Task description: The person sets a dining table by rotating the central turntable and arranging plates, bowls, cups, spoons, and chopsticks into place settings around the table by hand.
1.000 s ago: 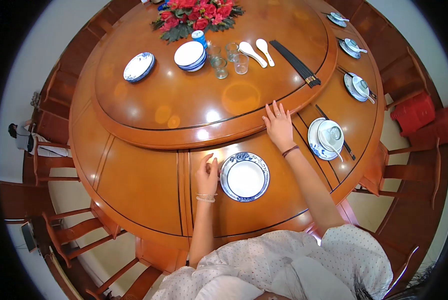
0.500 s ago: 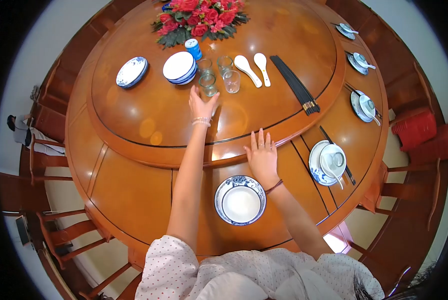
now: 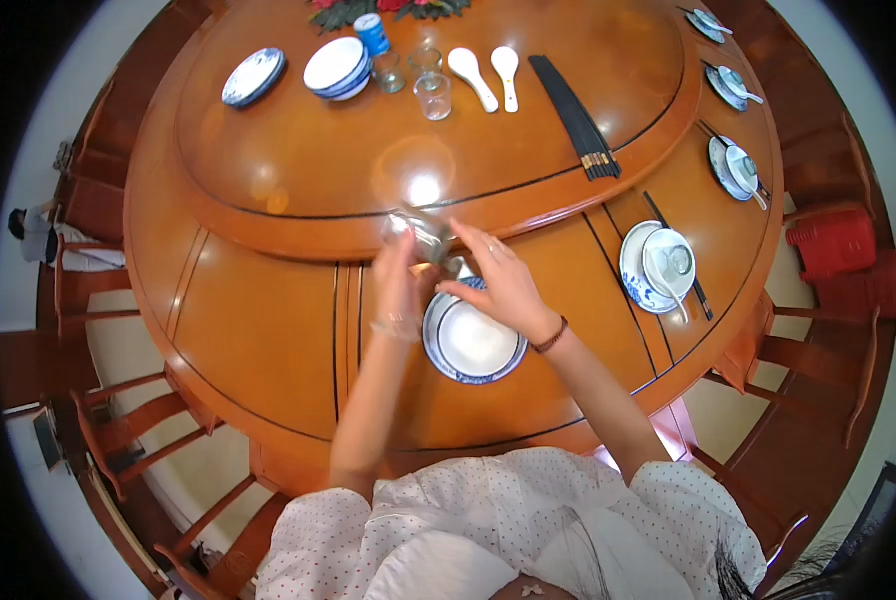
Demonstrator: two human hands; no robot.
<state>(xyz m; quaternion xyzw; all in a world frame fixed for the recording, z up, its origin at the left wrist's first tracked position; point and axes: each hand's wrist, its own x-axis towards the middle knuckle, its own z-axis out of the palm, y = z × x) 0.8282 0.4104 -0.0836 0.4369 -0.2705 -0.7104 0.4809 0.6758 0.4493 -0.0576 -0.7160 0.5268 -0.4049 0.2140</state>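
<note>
A clear drinking glass (image 3: 423, 236), blurred by motion, is tilted above the edge of the turntable. My left hand (image 3: 396, 278) is closed around its near-left side. Close on the glass's right is my right hand (image 3: 505, 288), thumb and fingers spread; whether its fingertips touch the glass I cannot tell. Below both hands a white bowl with a blue patterned rim (image 3: 476, 340) rests on a plate, its upper part partly covered by the right thumb.
On the turntable (image 3: 298, 180) are more glasses (image 3: 433, 97), stacked bowls (image 3: 337, 68), plates (image 3: 253, 78), a blue can (image 3: 372, 34), two white spoons (image 3: 474, 80) and black chopsticks (image 3: 571, 115). A place setting (image 3: 658, 266) lies to the right. A person (image 3: 43, 235) sits far left.
My left hand has taken one glass from the group and drawn it back toward me. My right hand has moved left, toward the glass. The camera view has tilted down.
</note>
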